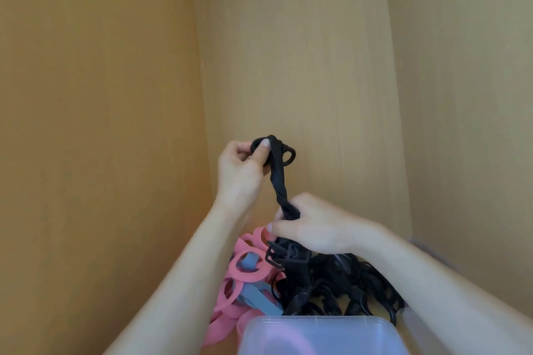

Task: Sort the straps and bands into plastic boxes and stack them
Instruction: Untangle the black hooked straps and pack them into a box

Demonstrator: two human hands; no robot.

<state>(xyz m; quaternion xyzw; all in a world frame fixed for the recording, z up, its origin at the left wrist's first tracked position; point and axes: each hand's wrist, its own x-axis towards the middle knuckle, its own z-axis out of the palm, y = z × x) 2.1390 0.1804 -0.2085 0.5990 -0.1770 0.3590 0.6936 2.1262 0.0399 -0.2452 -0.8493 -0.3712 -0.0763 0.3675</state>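
Head view shows both hands a little below the middle of the frame, in front of plain wooden panels [302,52] that meet in a corner. The left hand [240,170] is the higher one, left of centre. Its fingers are curled and the thumb presses the upper end of a black strap [279,184] against them, so this end is firmly pinched. A small black loop of the strap sticks out just to the right of this hand.

From there the strap runs down and a little to the right, twisted along its length, into the right hand [317,228]. This hand is lower, right of centre, and is closed around the lower part of the strap, with the thumb pointing to the left of the frame. The strap is in the air between the two hands and looks stretched.

Just under the right hand lies a pile of black straps [340,279] with buckles and clips, tangled together. To the left of this pile, touching it, are pink bands [245,271] and some blue bands [256,301] mixed among them.

At the bottom edge, in the centre, stands a translucent plastic box [317,326]. Something pink shows dimly through it.
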